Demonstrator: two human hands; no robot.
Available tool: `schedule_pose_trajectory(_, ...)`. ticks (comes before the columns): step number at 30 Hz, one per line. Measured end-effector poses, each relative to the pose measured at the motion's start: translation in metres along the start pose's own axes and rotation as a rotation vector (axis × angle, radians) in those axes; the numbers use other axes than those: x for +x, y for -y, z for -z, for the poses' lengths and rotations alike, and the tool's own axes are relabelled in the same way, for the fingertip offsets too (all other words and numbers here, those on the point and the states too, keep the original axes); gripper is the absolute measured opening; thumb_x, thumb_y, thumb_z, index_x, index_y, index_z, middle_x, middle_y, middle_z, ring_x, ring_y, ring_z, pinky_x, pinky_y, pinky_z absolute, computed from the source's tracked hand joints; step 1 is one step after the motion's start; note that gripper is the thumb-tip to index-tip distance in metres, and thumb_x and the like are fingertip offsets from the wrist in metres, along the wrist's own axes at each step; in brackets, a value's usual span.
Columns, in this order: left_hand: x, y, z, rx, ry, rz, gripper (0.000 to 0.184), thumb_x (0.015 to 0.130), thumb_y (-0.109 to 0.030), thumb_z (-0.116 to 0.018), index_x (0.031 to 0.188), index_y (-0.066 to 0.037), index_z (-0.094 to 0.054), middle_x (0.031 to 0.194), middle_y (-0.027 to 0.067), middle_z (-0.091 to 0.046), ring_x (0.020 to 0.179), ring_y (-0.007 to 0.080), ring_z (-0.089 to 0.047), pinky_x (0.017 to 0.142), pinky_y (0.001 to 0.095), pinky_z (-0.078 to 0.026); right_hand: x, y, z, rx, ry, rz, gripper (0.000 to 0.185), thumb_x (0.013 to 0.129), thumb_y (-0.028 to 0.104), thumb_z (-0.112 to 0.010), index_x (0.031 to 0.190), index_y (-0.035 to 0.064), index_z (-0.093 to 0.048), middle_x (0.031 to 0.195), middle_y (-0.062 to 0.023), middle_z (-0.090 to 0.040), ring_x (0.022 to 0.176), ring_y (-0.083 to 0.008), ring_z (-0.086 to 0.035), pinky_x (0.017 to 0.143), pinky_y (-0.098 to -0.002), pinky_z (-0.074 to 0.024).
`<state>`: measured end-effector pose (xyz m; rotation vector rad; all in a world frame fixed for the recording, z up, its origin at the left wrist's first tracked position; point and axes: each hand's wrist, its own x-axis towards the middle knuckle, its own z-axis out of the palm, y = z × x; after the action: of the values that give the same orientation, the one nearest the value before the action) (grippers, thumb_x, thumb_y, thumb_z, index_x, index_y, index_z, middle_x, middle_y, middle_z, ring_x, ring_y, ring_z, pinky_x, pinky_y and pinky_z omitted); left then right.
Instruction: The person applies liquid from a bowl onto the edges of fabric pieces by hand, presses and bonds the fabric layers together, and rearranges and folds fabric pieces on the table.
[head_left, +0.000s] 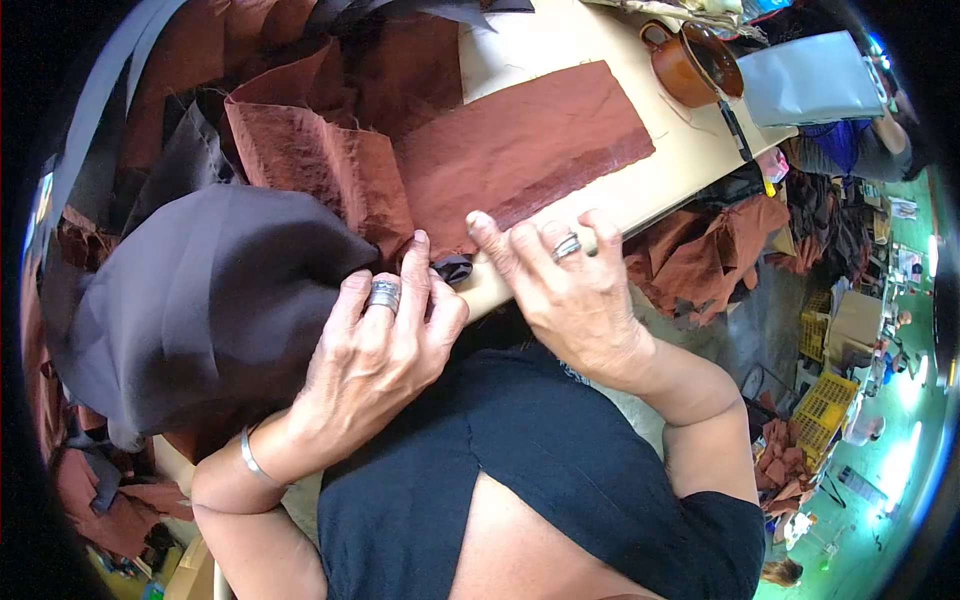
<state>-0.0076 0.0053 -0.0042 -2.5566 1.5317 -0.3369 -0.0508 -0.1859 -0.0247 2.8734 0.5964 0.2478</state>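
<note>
My left hand, with a wide silver ring, has its fingers bent over the edge of a dark brown cloth that bulges up at the left. Its index fingertip rests where this cloth meets a reddish-brown cloth lying flat on the table. Across a small gap, my right hand is curled at the table's near edge. Its index fingertip touches the lower border of the reddish-brown cloth, and its thumb is hidden. Between the hands shows a small dark fold of fabric.
On the cream table stand a brown pot, a black pen and a pale blue packet. Crumpled reddish cloth hangs beyond the edge. Yellow crates stand on the floor, with people farther off.
</note>
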Motion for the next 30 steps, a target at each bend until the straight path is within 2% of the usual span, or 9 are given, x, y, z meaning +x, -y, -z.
schedule_pose_trajectory(6, -0.001, -0.002, -0.003, 0.013, 0.017, 0.003, 0.020, 0.075, -0.015, -0.054, 0.092, -0.004, -0.057, 0.116, 0.0188, -0.058, 0.071, 0.0147, -0.059, 0.077, 0.0311, -0.047, 0.003, -0.012, 0.004, 0.181, -0.053, 0.074, 0.043, 0.081, 0.025, -0.048, 0.122, 0.0109, -0.056, 0.094, -0.0019, -0.052, 0.090, -0.0191, -0.050, 0.088, -0.0425, -0.0341)
schedule_pose_trajectory(11, -0.001, -0.004, -0.005, 0.032, 0.000, -0.004, 0.019, 0.076, -0.015, -0.054, 0.091, -0.004, -0.057, 0.117, 0.0188, -0.058, 0.069, 0.0137, -0.058, 0.077, 0.0310, -0.047, 0.002, -0.015, -0.003, 0.153, -0.124, 0.111, 0.037, 0.081, 0.023, -0.050, 0.117, 0.0198, -0.060, 0.089, -0.0012, -0.050, 0.087, -0.0177, -0.050, 0.087, -0.0425, -0.0338)
schedule_pose_trajectory(14, 0.000, -0.001, -0.006, 0.074, -0.041, -0.052, 0.018, 0.076, -0.018, -0.053, 0.088, -0.005, -0.057, 0.106, 0.0219, -0.064, 0.067, 0.0118, -0.057, 0.077, 0.0295, -0.048, 0.003, -0.027, 0.001, 0.277, -0.085, 0.158, 0.036, 0.081, 0.023, -0.050, 0.116, 0.0226, -0.060, 0.090, -0.0013, -0.051, 0.087, -0.0174, -0.050, 0.088, -0.0424, -0.0329)
schedule_pose_trajectory(17, 0.000, -0.001, -0.004, 0.070, 0.002, -0.050, 0.018, 0.076, -0.018, -0.053, 0.088, -0.005, -0.057, 0.106, 0.0224, -0.063, 0.066, 0.0118, -0.056, 0.077, 0.0297, -0.048, 0.007, -0.025, -0.002, 0.305, -0.064, 0.085, 0.034, 0.081, 0.022, -0.049, 0.113, 0.0228, -0.061, 0.091, -0.0010, -0.051, 0.088, -0.0176, -0.050, 0.089, -0.0418, -0.0320)
schedule_pose_trajectory(20, -0.001, -0.004, -0.007, 0.036, -0.022, -0.007, 0.017, 0.075, -0.014, -0.055, 0.088, -0.004, -0.056, 0.114, 0.0186, -0.060, 0.067, 0.0131, -0.057, 0.076, 0.0304, -0.047, 0.007, -0.024, -0.007, 0.286, -0.094, 0.143, 0.032, 0.081, 0.021, -0.049, 0.110, 0.0224, -0.062, 0.092, 0.0000, -0.051, 0.089, -0.0180, -0.050, 0.088, -0.0416, -0.0314)
schedule_pose_trajectory(23, -0.002, -0.003, -0.006, 0.035, -0.016, -0.019, 0.017, 0.074, -0.014, -0.055, 0.088, -0.004, -0.056, 0.114, 0.0188, -0.060, 0.066, 0.0130, -0.057, 0.075, 0.0303, -0.047, 0.008, -0.037, 0.006, 0.457, -0.030, 0.175, 0.030, 0.079, 0.017, -0.051, 0.106, 0.0214, -0.063, 0.091, 0.0004, -0.052, 0.087, -0.0188, -0.050, 0.088, -0.0396, -0.0313)
schedule_pose_trajectory(26, -0.001, -0.004, -0.005, 0.041, -0.002, -0.007, 0.017, 0.075, -0.013, -0.055, 0.088, -0.004, -0.057, 0.114, 0.0190, -0.060, 0.066, 0.0129, -0.057, 0.074, 0.0301, -0.047, 0.009, -0.051, 0.008, 0.486, -0.129, 0.038, 0.031, 0.077, 0.011, -0.053, 0.104, 0.0205, -0.064, 0.090, -0.0001, -0.053, 0.084, -0.0189, -0.051, 0.086, -0.0373, -0.0314)
schedule_pose_trajectory(27, -0.001, -0.004, -0.005, 0.046, -0.011, -0.016, 0.016, 0.075, -0.014, -0.054, 0.087, -0.004, -0.056, 0.111, 0.0201, -0.061, 0.064, 0.0125, -0.056, 0.074, 0.0297, -0.048, 0.009, -0.053, 0.013, 0.544, -0.143, -0.007, 0.043, 0.068, -0.003, -0.054, 0.104, 0.0168, -0.065, 0.091, -0.0046, -0.055, 0.083, -0.0223, -0.051, 0.085, -0.0357, -0.0337)
schedule_pose_trajectory(30, 0.000, -0.001, -0.006, 0.060, -0.030, -0.053, 0.015, 0.076, -0.015, -0.053, 0.086, -0.004, -0.056, 0.105, 0.0226, -0.063, 0.062, 0.0120, -0.053, 0.073, 0.0286, -0.048, 0.008, -0.067, 0.013, 0.489, -0.124, -0.070, 0.048, 0.065, -0.007, -0.052, 0.105, 0.0162, -0.065, 0.092, -0.0066, -0.056, 0.086, -0.0244, -0.052, 0.084, -0.0346, -0.0349)
